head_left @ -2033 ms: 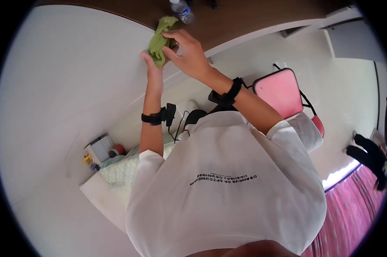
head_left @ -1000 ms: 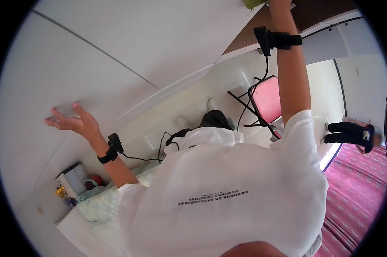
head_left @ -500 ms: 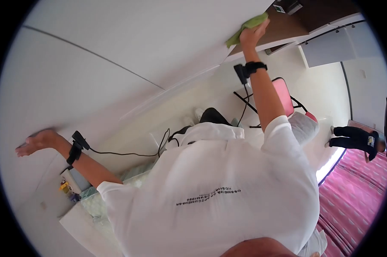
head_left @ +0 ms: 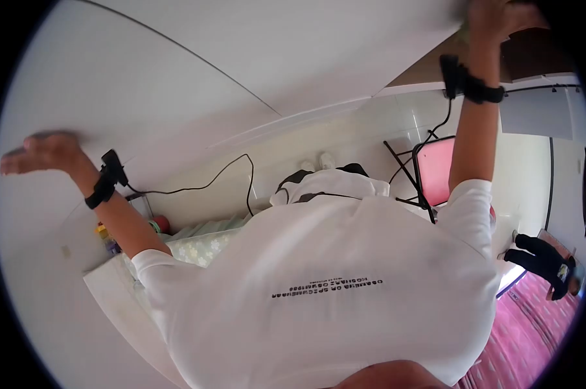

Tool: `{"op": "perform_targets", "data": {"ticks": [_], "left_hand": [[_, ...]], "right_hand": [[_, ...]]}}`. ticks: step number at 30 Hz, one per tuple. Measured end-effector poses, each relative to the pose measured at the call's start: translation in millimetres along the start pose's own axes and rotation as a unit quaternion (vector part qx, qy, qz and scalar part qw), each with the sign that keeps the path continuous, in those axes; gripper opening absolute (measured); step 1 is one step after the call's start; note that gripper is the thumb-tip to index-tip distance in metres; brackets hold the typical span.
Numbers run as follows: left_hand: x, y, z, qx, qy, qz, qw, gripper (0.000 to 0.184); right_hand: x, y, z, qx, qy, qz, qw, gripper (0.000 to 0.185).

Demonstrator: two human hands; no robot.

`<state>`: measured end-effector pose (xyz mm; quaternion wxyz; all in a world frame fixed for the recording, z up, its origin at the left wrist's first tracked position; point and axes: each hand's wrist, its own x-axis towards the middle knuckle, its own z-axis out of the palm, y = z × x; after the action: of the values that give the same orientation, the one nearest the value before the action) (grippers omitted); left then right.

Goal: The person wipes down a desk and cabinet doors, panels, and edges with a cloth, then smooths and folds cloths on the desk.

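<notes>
My left hand (head_left: 45, 153) lies against the large white panel (head_left: 241, 52) at the far left, its fingers stretched out and holding nothing. At the top right, my right hand (head_left: 500, 19) is raised to the panel's edge, blurred and partly cut off by the frame. A sliver of green cloth (head_left: 464, 35) shows beside it; most of the cloth is hidden behind the hand. Each wrist wears a black strap with a small device, including the right wrist strap (head_left: 477, 87), and a cable runs from it.
A pink folding chair (head_left: 435, 168) stands below my right arm. Brown shelving (head_left: 429, 65) adjoins the panel. A floral-covered surface (head_left: 205, 249) lies at lower left, near a red round object (head_left: 160, 224). Another person (head_left: 542, 259) is beside the pink bedding (head_left: 526, 337).
My right hand has moved up and to the right with the green cloth, which is now mostly hidden. My left hand has shifted slightly up and left along the panel.
</notes>
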<state>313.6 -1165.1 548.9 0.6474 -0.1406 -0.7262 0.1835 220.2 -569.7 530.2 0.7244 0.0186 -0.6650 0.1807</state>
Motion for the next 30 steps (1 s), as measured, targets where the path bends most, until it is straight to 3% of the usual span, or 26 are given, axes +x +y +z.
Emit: {"op": "perform_targets", "data": {"ticks": [1, 2, 7, 8, 9, 10, 11, 12, 15, 18, 20, 25, 27, 30], "left_hand": [[5.0, 14.5, 0.3, -0.019, 0.013, 0.02, 1.0, 0.061], [3.5, 25.3, 3.3, -0.022, 0.019, 0.062, 0.998, 0.06], [-29.4, 97.5, -1.8, -0.169, 0.019, -0.024, 0.985, 0.059], [-41.7, 109.9, 0.3, -0.127, -0.032, 0.029, 0.991, 0.066], [-49.1, 122.4, 2.4, -0.09, -0.082, 0.085, 0.989, 0.076], [-48.4, 138.1, -14.1, -0.073, -0.127, 0.128, 0.981, 0.062], [-37.8, 153.5, -28.4, -0.227, -0.176, 0.114, 0.951, 0.056], [-30.3, 162.3, -36.5, -0.222, -0.216, 0.163, 0.937, 0.05], [-23.6, 163.9, -50.3, -0.338, -0.299, 0.209, 0.868, 0.041], [-22.1, 159.6, -53.5, -0.331, -0.308, 0.182, 0.873, 0.034], [-22.1, 139.7, -55.4, -0.317, -0.288, 0.18, 0.886, 0.034], [7.6, 60.0, -74.1, -0.238, -0.236, 0.161, 0.928, 0.034], [20.9, 22.9, -81.0, -0.176, -0.167, 0.119, 0.963, 0.033], [24.1, -42.2, -84.8, -0.163, -0.149, 0.079, 0.972, 0.029]], "right_hand": [[20.8, 12.3, 7.4, -0.1, 0.028, -0.227, 0.968, 0.042], [20.9, -5.2, 19.3, -0.063, 0.047, -0.23, 0.97, 0.042], [-29.7, -103.9, 14.0, 0.011, -0.013, -0.275, 0.961, 0.052], [-51.0, -131.9, 6.0, 0.017, -0.02, -0.295, 0.955, 0.057], [-76.1, -157.3, -6.0, 0.076, -0.124, -0.325, 0.935, 0.055], [-89.2, -177.3, -13.1, 0.127, -0.224, -0.356, 0.898, 0.053], [-95.5, -183.0, -15.8, 0.139, -0.219, -0.348, 0.901, 0.053], [-96.7, -184.6, -16.1, 0.157, -0.24, -0.385, 0.877, 0.055], [-66.9, -161.7, -10.2, 0.155, -0.264, -0.329, 0.893, 0.063], [-40.0, -118.4, -4.3, 0.1, -0.18, -0.266, 0.942, 0.063], [-8.7, -108.3, 0.4, 0.109, -0.079, -0.176, 0.975, 0.061], [16.4, -94.7, -5.9, 0.074, -0.074, -0.086, 0.991, 0.065], [20.9, -111.6, -9.4, 0.079, -0.103, -0.055, 0.99, 0.067], [5.9, -163.8, 1.2, 0.083, -0.142, -0.095, 0.982, 0.07]]}}
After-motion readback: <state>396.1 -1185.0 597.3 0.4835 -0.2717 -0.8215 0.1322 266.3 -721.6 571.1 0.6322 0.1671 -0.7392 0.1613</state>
